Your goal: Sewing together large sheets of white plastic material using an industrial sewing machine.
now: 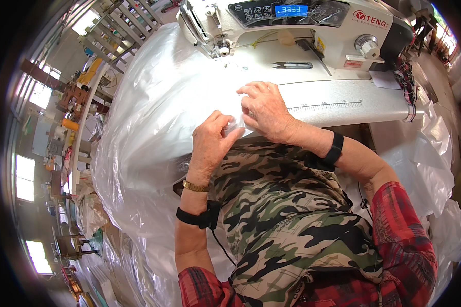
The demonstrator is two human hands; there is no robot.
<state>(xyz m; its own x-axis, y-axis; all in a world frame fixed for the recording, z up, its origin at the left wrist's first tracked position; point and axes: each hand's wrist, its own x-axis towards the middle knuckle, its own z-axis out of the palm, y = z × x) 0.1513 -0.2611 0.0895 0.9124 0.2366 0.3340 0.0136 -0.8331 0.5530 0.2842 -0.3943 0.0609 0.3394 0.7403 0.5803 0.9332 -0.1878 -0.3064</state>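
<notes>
A person's two bare hands meet at the front edge of a pale worktop, just in front of a white sewing machine. Clear plastic sheeting spreads over the left part of the worktop and hangs down in shiny folds on the person's left, its near edge reaching the hands. The left hand has its grip closed on a small gathered bit of this sheeting, pinched between thumb and bent fingers. The right hand is just beside it, palm down with fingers curled at the sheeting; whether its grip is clenched on the plastic cannot be told. A gold-coloured watch circles the left wrist, and each forearm wears a black band. Behind the right hand, thread snips lie flat on the machine's bed, below a lit blue display. The person wears a camouflage apron over red plaid sleeves. More crumpled plastic hangs at the far right.
</notes>
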